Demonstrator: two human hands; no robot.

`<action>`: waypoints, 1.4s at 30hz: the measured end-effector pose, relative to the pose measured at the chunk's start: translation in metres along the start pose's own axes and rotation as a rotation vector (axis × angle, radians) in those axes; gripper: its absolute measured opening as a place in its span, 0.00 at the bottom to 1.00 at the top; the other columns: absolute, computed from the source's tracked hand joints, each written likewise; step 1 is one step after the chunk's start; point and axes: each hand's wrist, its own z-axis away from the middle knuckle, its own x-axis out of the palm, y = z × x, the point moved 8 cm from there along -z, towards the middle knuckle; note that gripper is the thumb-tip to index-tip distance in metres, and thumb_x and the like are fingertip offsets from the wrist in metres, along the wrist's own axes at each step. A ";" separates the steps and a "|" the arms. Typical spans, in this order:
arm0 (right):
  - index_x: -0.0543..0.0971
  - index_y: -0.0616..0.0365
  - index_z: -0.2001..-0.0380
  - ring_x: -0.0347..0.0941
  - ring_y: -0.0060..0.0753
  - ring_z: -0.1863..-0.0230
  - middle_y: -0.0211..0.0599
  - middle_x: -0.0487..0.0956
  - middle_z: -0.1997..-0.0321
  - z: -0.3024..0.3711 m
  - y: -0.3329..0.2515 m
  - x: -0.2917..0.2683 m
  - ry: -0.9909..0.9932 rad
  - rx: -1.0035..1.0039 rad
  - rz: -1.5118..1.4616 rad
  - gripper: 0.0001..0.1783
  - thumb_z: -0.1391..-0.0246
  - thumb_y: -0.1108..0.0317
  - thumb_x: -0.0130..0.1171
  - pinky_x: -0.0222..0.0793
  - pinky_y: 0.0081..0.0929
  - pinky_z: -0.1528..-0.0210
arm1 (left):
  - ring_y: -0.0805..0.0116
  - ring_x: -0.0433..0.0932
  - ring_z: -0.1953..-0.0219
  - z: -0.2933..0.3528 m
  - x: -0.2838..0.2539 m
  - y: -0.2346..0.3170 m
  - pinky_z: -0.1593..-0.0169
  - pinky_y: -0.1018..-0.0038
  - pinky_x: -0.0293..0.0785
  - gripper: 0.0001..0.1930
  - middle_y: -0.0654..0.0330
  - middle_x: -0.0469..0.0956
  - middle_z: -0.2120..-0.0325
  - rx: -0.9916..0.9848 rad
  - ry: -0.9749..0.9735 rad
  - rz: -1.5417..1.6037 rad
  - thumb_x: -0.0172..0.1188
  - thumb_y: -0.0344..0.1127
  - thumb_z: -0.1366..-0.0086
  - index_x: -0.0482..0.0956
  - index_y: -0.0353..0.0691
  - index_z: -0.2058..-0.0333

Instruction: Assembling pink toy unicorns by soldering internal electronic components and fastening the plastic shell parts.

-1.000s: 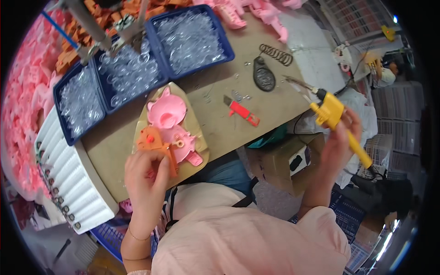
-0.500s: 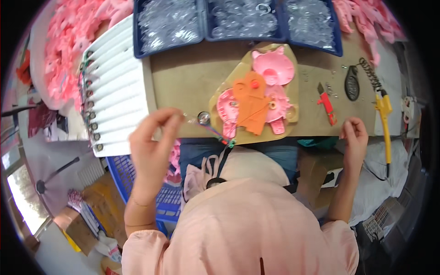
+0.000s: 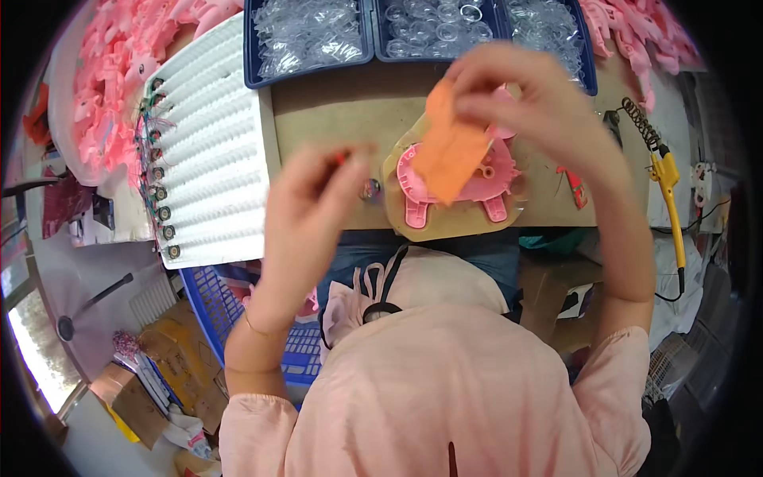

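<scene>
Currently, right hand point(image 3: 524, 95): raised over the workbench point(image 3: 334, 111); thumb and fingertips meet in a pinch on the upper end of an orange plastic plate point(image 3: 453, 159); the hand is slightly blurred
Orange plastic plate: hangs tilted from those fingertips, its lower corner toward the person; it covers part of a pink animal-shaped shell point(image 3: 473, 189) from view; I cannot tell whether the two touch
Left hand point(image 3: 306, 203): raised between the white ridged tray and the tan fixture; fingers curled inward, thumb drawn close to the forefinger; a small red piece point(image 3: 342, 157) shows between them; blur hides whether it is gripped, so I cannot tell
Small round disc point(image 3: 370, 189): just beside the left hand's fingertips, near the fixture's left edge
Pink animal-shaped shell: lies hollow side up on the tan fixture point(image 3: 445, 230); two stubby legs point toward the person; its upper part is partly hidden by the right hand
Left side of bench: white ridged tray point(image 3: 214, 159), with a row of small round parts along its outer edge
Far edge: blue bins point(image 3: 368, 36) filled with clear plastic pieces point(image 3: 306, 36)
Right side of bench: red-handled knife point(image 3: 575, 189), partly behind the right forearm; farther right, a yellow soldering iron point(image 3: 666, 175) beside a dark coil spring point(image 3: 638, 123)
</scene>
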 end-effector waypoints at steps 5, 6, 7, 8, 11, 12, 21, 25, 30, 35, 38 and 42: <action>0.74 0.65 0.70 0.69 0.20 0.64 0.32 0.71 0.58 0.027 -0.015 -0.058 0.337 -0.070 -0.056 0.06 0.53 0.75 0.58 0.66 0.18 0.62 | 0.83 0.70 0.69 -0.033 0.005 0.040 0.65 0.84 0.67 0.10 0.67 0.74 0.71 0.268 0.037 0.254 0.56 0.28 0.38 0.75 0.33 0.58; 0.73 0.64 0.70 0.68 0.21 0.64 0.32 0.70 0.59 0.044 -0.008 -0.058 0.364 -0.036 -0.081 0.06 0.54 0.76 0.58 0.66 0.18 0.62 | 0.83 0.70 0.68 -0.032 0.016 0.036 0.64 0.84 0.68 0.11 0.66 0.74 0.69 0.248 -0.029 0.226 0.56 0.28 0.38 0.75 0.33 0.57; 0.73 0.63 0.70 0.68 0.21 0.64 0.32 0.69 0.59 0.060 -0.003 -0.055 0.391 -0.001 -0.108 0.07 0.54 0.77 0.58 0.65 0.17 0.63 | 0.83 0.71 0.67 -0.029 0.027 0.022 0.63 0.84 0.69 0.11 0.65 0.74 0.68 0.156 -0.113 0.221 0.56 0.27 0.38 0.74 0.32 0.56; 0.73 0.64 0.71 0.67 0.23 0.64 0.32 0.69 0.60 0.075 0.005 -0.044 0.380 0.077 -0.097 0.06 0.55 0.77 0.58 0.64 0.17 0.63 | 0.82 0.72 0.66 -0.023 0.036 0.007 0.62 0.85 0.69 0.12 0.64 0.75 0.67 0.063 -0.193 0.213 0.55 0.26 0.39 0.74 0.32 0.56; 0.72 0.64 0.72 0.67 0.26 0.64 0.34 0.69 0.63 0.097 0.011 -0.020 0.319 0.189 0.041 0.07 0.56 0.77 0.59 0.64 0.18 0.63 | 0.79 0.74 0.64 -0.007 0.059 -0.033 0.61 0.84 0.72 0.14 0.59 0.75 0.63 -0.276 -0.363 0.552 0.55 0.23 0.39 0.72 0.30 0.53; 0.72 0.63 0.71 0.67 0.28 0.64 0.35 0.68 0.64 0.099 0.012 -0.012 0.266 0.213 0.165 0.07 0.56 0.77 0.60 0.63 0.19 0.62 | 0.79 0.74 0.64 -0.003 0.061 -0.036 0.61 0.84 0.72 0.14 0.59 0.75 0.63 -0.291 -0.368 0.550 0.55 0.23 0.39 0.72 0.30 0.53; 0.75 0.59 0.64 0.74 0.38 0.66 0.40 0.76 0.65 0.015 -0.015 0.064 -0.232 -0.107 0.126 0.14 0.57 0.71 0.60 0.68 0.32 0.66 | 0.71 0.77 0.59 0.006 0.042 -0.032 0.58 0.79 0.75 0.13 0.56 0.77 0.63 -0.059 -0.115 0.422 0.57 0.26 0.39 0.72 0.30 0.56; 0.76 0.58 0.69 0.73 0.38 0.67 0.36 0.76 0.65 0.024 -0.026 0.066 -0.213 -0.255 0.371 0.12 0.61 0.70 0.60 0.65 0.32 0.68 | 0.66 0.76 0.67 0.013 0.032 -0.013 0.64 0.74 0.70 0.10 0.58 0.77 0.74 0.330 0.038 -0.359 0.61 0.27 0.45 0.76 0.36 0.63; 0.76 0.59 0.74 0.68 0.38 0.66 0.36 0.72 0.68 0.017 -0.032 0.072 -0.134 -0.295 0.464 0.10 0.66 0.71 0.60 0.62 0.32 0.65 | 0.65 0.69 0.70 0.009 0.036 -0.020 0.64 0.70 0.60 0.05 0.62 0.73 0.75 0.417 0.127 -0.653 0.63 0.30 0.48 0.77 0.41 0.71; 0.75 0.61 0.78 0.65 0.38 0.67 0.36 0.67 0.72 0.011 -0.025 0.078 -0.167 -0.294 0.474 0.08 0.67 0.71 0.58 0.60 0.32 0.65 | 0.68 0.67 0.69 0.011 0.033 -0.033 0.64 0.72 0.58 0.08 0.65 0.72 0.72 0.533 0.234 -0.601 0.65 0.30 0.51 0.80 0.44 0.69; 0.75 0.61 0.79 0.65 0.38 0.67 0.36 0.67 0.72 0.011 -0.023 0.077 -0.157 -0.293 0.459 0.07 0.66 0.71 0.58 0.60 0.32 0.65 | 0.71 0.66 0.69 0.028 0.034 -0.027 0.64 0.73 0.58 0.15 0.68 0.71 0.72 0.733 0.239 -0.770 0.65 0.31 0.53 0.81 0.46 0.62; 0.74 0.61 0.80 0.65 0.38 0.67 0.36 0.67 0.73 0.009 -0.025 0.076 -0.205 -0.300 0.464 0.06 0.66 0.71 0.57 0.60 0.32 0.63 | 0.73 0.66 0.70 0.041 0.042 -0.023 0.65 0.76 0.59 0.22 0.70 0.68 0.73 0.828 0.148 -0.947 0.63 0.32 0.54 0.79 0.46 0.55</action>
